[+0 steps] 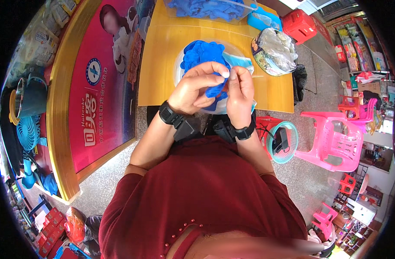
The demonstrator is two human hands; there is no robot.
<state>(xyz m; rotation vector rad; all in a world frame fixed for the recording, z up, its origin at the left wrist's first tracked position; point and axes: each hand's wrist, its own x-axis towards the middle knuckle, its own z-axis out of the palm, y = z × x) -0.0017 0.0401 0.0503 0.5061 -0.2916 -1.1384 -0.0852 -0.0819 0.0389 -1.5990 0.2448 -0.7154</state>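
Observation:
My left hand (198, 88) and my right hand (239, 96) meet over the near edge of a yellow wooden table (158, 69), both pinching a small blue piece (215, 91) between fingertips. Behind them a clear bowl (178, 64) holds a heap of the same blue pieces (201, 52). Both wrists carry black bands with black devices. My dark red top fills the lower middle of the view.
A clear box of blue pieces (210, 8) and a foil-lined round dish (274, 52) sit on the table's far side. A pink poster board (98, 82) with a gold frame leans at left. Pink plastic chair (335, 136), teal fan (283, 142) and red stool (299, 23) stand at right.

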